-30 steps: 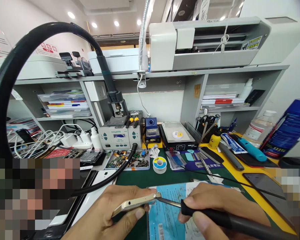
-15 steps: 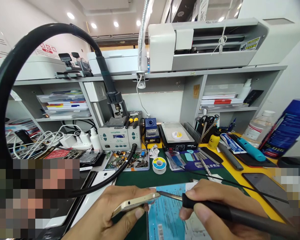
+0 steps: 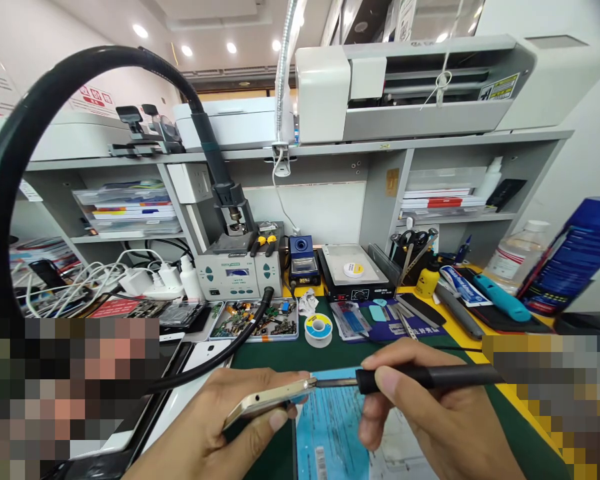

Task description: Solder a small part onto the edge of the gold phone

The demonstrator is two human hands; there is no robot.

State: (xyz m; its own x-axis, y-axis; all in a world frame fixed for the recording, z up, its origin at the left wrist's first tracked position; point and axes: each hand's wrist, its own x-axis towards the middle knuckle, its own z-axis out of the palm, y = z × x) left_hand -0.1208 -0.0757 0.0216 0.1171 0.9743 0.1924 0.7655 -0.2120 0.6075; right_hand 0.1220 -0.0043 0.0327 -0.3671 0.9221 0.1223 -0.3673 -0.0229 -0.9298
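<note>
A thin gold-edged phone [image 3: 265, 400] is gripped in my left hand [image 3: 220, 420], edge toward me, its left end lower than its right. The thumb presses underneath and the fingers lie over the top. My right hand [image 3: 430, 407] holds a soldering iron [image 3: 430, 377] by its black handle, thumb and fingers wrapped round it. The iron lies nearly level and points left, its metal tip at the phone's right-hand corner. Whether the tip touches is too small to tell. Below both hands lies a blue printed sheet [image 3: 325, 427] on the green mat [image 3: 265, 357].
Behind the hands sit a solder spool [image 3: 319, 331] and a tray of small parts [image 3: 257, 320]. A hot-air station [image 3: 243, 277] and a heating plate [image 3: 357, 273] stand at the back. A thick black hose [image 3: 210, 363] arches over the left side. Blurred patches cover both lower corners.
The soldering iron has swung from a slant to nearly level, its handle end rising as my right hand turned and lifted. My left hand and the phone have barely moved.
</note>
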